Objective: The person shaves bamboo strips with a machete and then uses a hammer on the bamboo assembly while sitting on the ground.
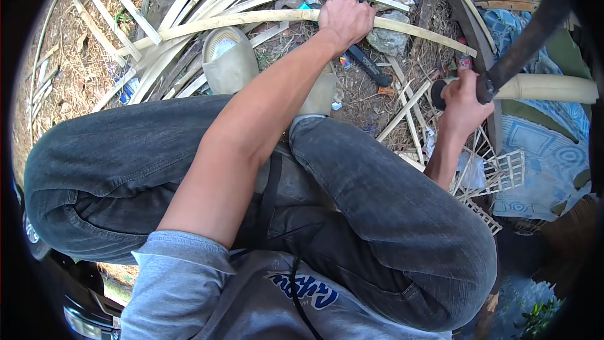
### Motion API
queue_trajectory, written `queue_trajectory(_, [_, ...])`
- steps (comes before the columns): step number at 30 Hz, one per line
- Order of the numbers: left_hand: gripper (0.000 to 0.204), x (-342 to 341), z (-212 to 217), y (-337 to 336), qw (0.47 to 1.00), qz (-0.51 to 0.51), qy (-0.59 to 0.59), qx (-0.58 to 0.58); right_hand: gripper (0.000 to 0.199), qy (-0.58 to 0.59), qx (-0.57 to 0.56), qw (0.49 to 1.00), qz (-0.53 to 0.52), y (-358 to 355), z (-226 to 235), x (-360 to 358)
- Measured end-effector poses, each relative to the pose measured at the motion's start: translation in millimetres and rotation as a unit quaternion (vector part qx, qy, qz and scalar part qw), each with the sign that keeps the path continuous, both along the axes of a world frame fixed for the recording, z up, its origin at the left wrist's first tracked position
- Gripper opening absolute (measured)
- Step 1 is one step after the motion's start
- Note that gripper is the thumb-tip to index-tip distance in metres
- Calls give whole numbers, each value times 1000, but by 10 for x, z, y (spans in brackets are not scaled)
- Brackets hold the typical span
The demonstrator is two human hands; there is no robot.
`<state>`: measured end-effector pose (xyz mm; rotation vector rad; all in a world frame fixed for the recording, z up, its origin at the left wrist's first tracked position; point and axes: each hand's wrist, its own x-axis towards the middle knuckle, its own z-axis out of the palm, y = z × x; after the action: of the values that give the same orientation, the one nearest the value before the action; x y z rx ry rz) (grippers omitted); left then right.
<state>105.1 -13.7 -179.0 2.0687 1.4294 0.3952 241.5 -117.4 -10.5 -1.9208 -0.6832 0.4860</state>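
Filling the middle of the view were two bent legs in dark trousers [390, 201], their knees toward 9 and 4 o'clock. At least one dark vehicle [82, 289] stood at 8 o'clock, cut off by the rim. One blue patterned cloth [535, 164] lay at 3 o'clock. Loose strips [189, 16], too tangled to count, spread between 10 and 12 o'clock. One long bamboo strip [251, 19] passed over them at 12 o'clock. One thick pale pole [553, 89] and one large knife [522, 44] showed between 2 and 3 o'clock, the dark blade in front of the cloth. One openwork lattice [507, 170] sat at 3 o'clock, near the right forearm. Two sandals [229, 66] were at 11 and 12 o'clock, the second partly hidden by the left forearm.

At 12 o'clock the left hand [346, 23] was clenched around the bamboo strip; between 2 and 3 the right hand [467, 108] had its fingers wrapped around the knife's black handle. One grey stone [388, 39] lay behind the strip, just beside the left hand.

The strip's long axis bowed from 10 to 2 o'clock, bulging toward 12; its right end pointed between 3 and 4, near the right hand. The knife's blade pointed toward 1 o'clock.
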Motion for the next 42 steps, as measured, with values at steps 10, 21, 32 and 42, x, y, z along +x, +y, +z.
queue_trajectory(10, [57,60,-51,-103,999,2,35,-9,24,-23,-349,937,17,-590,-1276,7])
queue_trajectory(21, [53,366,64,-3,998,-7,61,34,27,28,-345,938,18,-392,-1147,86])
queue_trajectory(32, [56,431,126,6,997,32,73,8,21,4,-182,983,12,-246,-799,200])
queue_trajectory(42, [58,482,157,-5,997,13,63,-35,25,10,-262,963,69,-92,-681,249])
